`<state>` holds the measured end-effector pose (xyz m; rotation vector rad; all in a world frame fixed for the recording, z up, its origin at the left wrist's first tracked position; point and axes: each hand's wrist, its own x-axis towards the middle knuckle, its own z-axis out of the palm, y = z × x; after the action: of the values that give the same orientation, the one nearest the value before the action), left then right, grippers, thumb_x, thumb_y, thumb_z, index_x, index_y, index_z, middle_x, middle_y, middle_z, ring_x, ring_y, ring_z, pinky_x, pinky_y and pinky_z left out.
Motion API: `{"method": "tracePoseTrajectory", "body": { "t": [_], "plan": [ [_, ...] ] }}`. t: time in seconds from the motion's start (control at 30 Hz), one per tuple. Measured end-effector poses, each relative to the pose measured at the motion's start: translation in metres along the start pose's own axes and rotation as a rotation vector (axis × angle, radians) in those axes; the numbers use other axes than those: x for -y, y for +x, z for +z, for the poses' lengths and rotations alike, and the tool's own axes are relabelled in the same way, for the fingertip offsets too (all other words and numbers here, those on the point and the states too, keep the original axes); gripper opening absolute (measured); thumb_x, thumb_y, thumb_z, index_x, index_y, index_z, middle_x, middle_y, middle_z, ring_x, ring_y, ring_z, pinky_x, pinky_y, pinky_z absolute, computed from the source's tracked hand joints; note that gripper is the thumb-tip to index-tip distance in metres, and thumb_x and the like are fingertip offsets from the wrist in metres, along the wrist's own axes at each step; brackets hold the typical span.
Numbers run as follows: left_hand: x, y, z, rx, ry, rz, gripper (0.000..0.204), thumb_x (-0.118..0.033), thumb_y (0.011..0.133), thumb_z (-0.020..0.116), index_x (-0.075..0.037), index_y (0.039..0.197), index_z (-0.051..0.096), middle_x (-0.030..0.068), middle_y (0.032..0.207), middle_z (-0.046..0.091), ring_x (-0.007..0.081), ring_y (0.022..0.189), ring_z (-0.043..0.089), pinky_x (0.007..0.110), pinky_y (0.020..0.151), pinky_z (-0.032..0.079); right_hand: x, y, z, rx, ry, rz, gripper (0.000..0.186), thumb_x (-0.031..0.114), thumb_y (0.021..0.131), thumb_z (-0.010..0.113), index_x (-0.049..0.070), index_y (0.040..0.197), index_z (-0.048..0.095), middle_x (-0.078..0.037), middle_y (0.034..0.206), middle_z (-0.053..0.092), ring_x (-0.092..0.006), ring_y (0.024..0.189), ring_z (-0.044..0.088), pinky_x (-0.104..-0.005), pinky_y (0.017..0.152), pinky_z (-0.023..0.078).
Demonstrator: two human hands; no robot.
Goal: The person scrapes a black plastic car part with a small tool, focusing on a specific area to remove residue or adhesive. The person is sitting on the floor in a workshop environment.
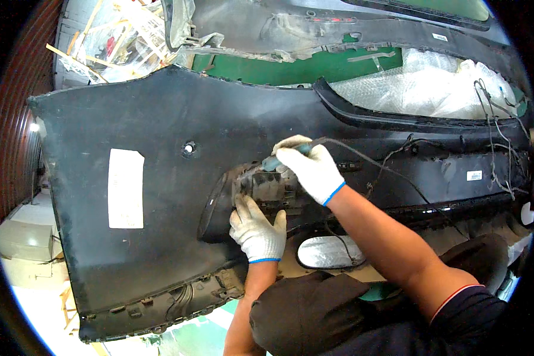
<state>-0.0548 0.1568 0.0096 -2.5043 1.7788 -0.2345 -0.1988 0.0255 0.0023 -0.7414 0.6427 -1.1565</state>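
A large black car bumper cover (178, 130) lies with its inner side up in front of me. My right hand (311, 169), in a white knit glove with a blue cuff, grips the teal handle of a corded soldering iron (271, 164). Its shaft points left over a dusty recessed bracket area (267, 188); the exact tip is hard to make out. Just below, my left hand (257, 231), gloved the same way, rests with fingers stretched and thumb apart at the recess's lower left edge. Nothing shows in that hand.
The iron's cord (391, 172) trails right across the bumper. Thin wiring (498, 142) hangs at the right end. Beyond lies another dark bumper (267, 29), with bubble wrap (421, 89) beside it. Wood strips and plastic scrap (124, 41) are heaped at the far left.
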Motion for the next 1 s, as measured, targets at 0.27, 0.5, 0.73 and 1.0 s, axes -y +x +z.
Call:
{"method": "tracePoseTrajectory", "body": {
  "t": [0.27,0.5,0.73,1.0],
  "plan": [
    [-0.008,0.006,0.0,0.096,0.047,-0.045,0.092,-0.054,0.087,0.081,0.0,0.156,0.052,0.0164,0.168,0.042,0.0402,0.138,0.051,0.054,0.11,0.048,-0.008,0.004,-0.001,-0.094,0.024,0.055,0.022,0.023,0.1,0.073,0.004,0.109,0.073,-0.001,0.088,0.069,-0.0092,0.078,0.062,-0.0274,0.068,0.05],
    [0.032,0.055,-0.044,-0.099,0.174,-0.01,0.058,-0.04,0.085,0.082,-0.007,0.132,0.071,0.0179,0.131,0.068,0.0419,0.122,0.061,0.055,0.102,0.054,0.009,0.022,-0.007,-0.123,0.113,0.018,0.02,0.023,0.1,0.073,0.004,0.107,0.072,-0.003,0.087,0.07,-0.0105,0.076,0.063,-0.0285,0.068,0.051],
    [0.039,0.092,-0.051,0.038,0.235,-0.171,0.058,-0.048,0.084,0.087,-0.006,0.123,0.074,0.0199,0.129,0.065,0.041,0.122,0.064,0.052,0.102,0.056,-0.005,0.037,-0.003,-0.117,0.194,0.007,0.017,0.02,0.1,0.074,0.005,0.108,0.072,-0.004,0.09,0.073,-0.0107,0.077,0.065,-0.0282,0.069,0.053],
    [0.038,0.093,-0.016,-0.025,0.252,-0.206,0.056,-0.047,0.082,0.087,-0.004,0.116,0.073,0.0214,0.123,0.068,0.0421,0.119,0.065,0.053,0.099,0.056,-0.019,0.025,-0.001,-0.108,0.01,0.031,0.019,0.023,0.097,0.072,0.005,0.101,0.075,-0.003,0.085,0.073,-0.011,0.077,0.065,-0.0298,0.07,0.053]
  ]
}}
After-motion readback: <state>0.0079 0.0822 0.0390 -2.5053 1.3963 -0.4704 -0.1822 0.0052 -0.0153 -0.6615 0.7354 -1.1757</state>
